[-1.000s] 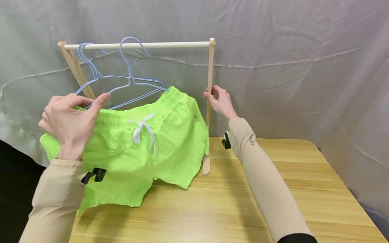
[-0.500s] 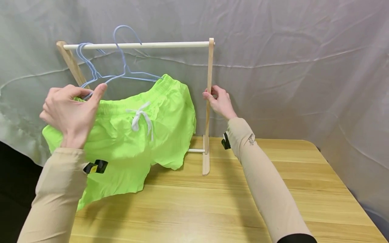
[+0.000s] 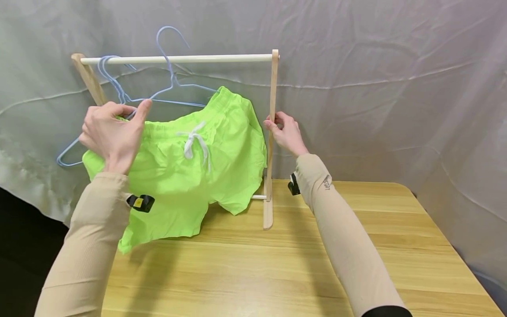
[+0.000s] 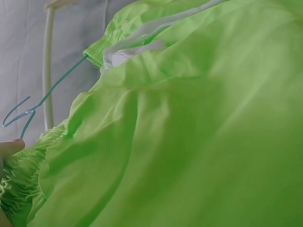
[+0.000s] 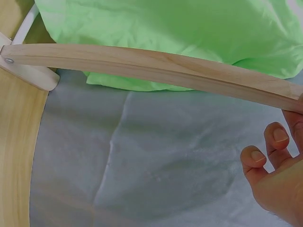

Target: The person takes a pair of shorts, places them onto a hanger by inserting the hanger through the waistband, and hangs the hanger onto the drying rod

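Note:
Bright green shorts with a white drawstring bow hang on a blue wire hanger. My left hand pinches the waistband and the hanger's arm together at the left corner. In the head view the hook's open tip stands above the white rail of a small clothes rack. With thumb and fingers my right hand grips the rack's right wooden post. In the right wrist view the same post crosses in front of the shorts, and some curled fingers show.
Several more blue hangers hang at the rail's left end. The rack's foot stands on a wooden table. A grey cloth backdrop hangs behind it.
My left hand has risen and then shifted right, with the shorts and hanger. The hook has gone from rail height to above the rail. My right hand stays on the post.

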`<state>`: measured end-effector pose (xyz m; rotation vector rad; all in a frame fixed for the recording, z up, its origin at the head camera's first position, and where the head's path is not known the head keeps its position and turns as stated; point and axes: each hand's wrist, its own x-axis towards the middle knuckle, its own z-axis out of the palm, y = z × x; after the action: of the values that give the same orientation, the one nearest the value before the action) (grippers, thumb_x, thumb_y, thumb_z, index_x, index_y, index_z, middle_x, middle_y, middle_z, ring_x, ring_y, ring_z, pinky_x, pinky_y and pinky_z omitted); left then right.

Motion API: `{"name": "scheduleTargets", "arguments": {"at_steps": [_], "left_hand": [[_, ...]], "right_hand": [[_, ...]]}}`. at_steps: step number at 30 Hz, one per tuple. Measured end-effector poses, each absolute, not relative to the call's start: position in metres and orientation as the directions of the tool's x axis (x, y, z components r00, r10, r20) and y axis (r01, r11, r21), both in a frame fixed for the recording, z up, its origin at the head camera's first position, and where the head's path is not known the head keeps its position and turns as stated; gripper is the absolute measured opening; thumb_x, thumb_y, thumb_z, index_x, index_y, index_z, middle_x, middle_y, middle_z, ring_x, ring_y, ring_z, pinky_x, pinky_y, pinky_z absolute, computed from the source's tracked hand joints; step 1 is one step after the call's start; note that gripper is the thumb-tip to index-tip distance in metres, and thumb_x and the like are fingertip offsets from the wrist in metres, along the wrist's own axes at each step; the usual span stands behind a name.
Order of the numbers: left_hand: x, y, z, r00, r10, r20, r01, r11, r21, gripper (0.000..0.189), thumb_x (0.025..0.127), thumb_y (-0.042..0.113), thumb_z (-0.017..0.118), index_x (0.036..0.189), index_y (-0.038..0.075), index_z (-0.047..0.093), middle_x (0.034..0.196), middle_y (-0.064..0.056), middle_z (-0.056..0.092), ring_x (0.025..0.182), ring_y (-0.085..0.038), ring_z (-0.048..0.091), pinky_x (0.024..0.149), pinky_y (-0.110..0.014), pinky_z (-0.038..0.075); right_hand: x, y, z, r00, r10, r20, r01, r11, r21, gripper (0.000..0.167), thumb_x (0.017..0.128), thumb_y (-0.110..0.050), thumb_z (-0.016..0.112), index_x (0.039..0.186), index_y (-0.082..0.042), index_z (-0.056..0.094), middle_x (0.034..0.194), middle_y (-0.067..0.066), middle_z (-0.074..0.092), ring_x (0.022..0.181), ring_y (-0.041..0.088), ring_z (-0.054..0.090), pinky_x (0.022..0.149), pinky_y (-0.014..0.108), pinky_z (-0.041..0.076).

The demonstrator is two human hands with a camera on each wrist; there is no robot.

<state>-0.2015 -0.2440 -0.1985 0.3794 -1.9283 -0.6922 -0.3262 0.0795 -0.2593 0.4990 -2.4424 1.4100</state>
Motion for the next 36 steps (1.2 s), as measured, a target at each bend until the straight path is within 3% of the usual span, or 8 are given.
{"name": "scheduleTargets", "arguments": {"at_steps": [2, 6, 10, 18, 25, 36], "left_hand": [[-0.205, -0.243, -0.2, -0.454, -0.543, 0.706, 0.032, 0.782, 0.623, 0.059, 0.08, 0.069, 0.07, 0.094, 0.014, 0.081, 0.097, -0.012, 0.074, 0.103, -0.029, 0.059, 0.084, -0.042, 0.032], [-0.212, -0.241, -0.202, -0.477, -0.558, 0.679, 0.016, 0.767, 0.642, 0.059, 0.079, 0.07, 0.069, 0.095, 0.015, 0.081, 0.103, -0.01, 0.077, 0.106, -0.029, 0.061, 0.085, -0.044, 0.033], [-0.217, -0.241, -0.206, -0.487, -0.564, 0.667, 0.01, 0.76, 0.65, 0.058, 0.078, 0.07, 0.07, 0.093, 0.015, 0.082, 0.102, -0.008, 0.077, 0.105, -0.029, 0.064, 0.08, -0.039, 0.031], [-0.224, -0.239, -0.215, -0.514, -0.581, 0.631, 0.001, 0.735, 0.678, 0.059, 0.079, 0.07, 0.07, 0.094, 0.013, 0.081, 0.098, -0.008, 0.073, 0.103, -0.025, 0.058, 0.085, -0.039, 0.03], [-0.226, -0.239, -0.219, -0.547, -0.572, 0.611, 0.01, 0.725, 0.688, 0.062, 0.081, 0.069, 0.069, 0.097, 0.011, 0.08, 0.105, -0.013, 0.073, 0.111, -0.03, 0.059, 0.094, -0.05, 0.034], [-0.228, -0.236, -0.232, -0.564, -0.552, 0.614, 0.036, 0.726, 0.686, 0.06, 0.082, 0.066, 0.07, 0.096, 0.009, 0.079, 0.102, -0.014, 0.071, 0.107, -0.032, 0.056, 0.095, -0.052, 0.034]], "right_hand": [[-0.326, 0.08, -0.259, -0.903, -0.156, 0.399, -0.424, 0.461, -0.779, 0.028, 0.102, -0.025, 0.06, 0.117, -0.001, 0.063, 0.122, 0.018, 0.071, 0.111, 0.031, 0.069, 0.091, 0.039, 0.053], [-0.325, 0.08, -0.259, -0.904, -0.159, 0.396, -0.423, 0.455, -0.784, 0.028, 0.102, -0.024, 0.059, 0.117, -0.001, 0.063, 0.122, 0.018, 0.071, 0.111, 0.031, 0.069, 0.091, 0.04, 0.054], [-0.325, 0.08, -0.259, -0.905, -0.159, 0.395, -0.422, 0.455, -0.784, 0.028, 0.102, -0.024, 0.059, 0.117, -0.001, 0.063, 0.123, 0.018, 0.071, 0.112, 0.031, 0.069, 0.092, 0.041, 0.054], [-0.324, 0.081, -0.258, -0.902, -0.16, 0.401, -0.428, 0.457, -0.78, 0.028, 0.102, -0.023, 0.06, 0.118, 0.0, 0.063, 0.124, 0.019, 0.071, 0.113, 0.031, 0.068, 0.095, 0.042, 0.054], [-0.326, 0.082, -0.259, -0.9, -0.156, 0.408, -0.432, 0.452, -0.78, 0.028, 0.101, -0.023, 0.061, 0.118, -0.001, 0.063, 0.123, 0.019, 0.071, 0.111, 0.032, 0.069, 0.093, 0.041, 0.054], [-0.325, 0.081, -0.259, -0.903, -0.158, 0.399, -0.426, 0.447, -0.787, 0.028, 0.102, -0.023, 0.06, 0.118, 0.0, 0.063, 0.122, 0.02, 0.071, 0.111, 0.032, 0.07, 0.095, 0.042, 0.055]]}}
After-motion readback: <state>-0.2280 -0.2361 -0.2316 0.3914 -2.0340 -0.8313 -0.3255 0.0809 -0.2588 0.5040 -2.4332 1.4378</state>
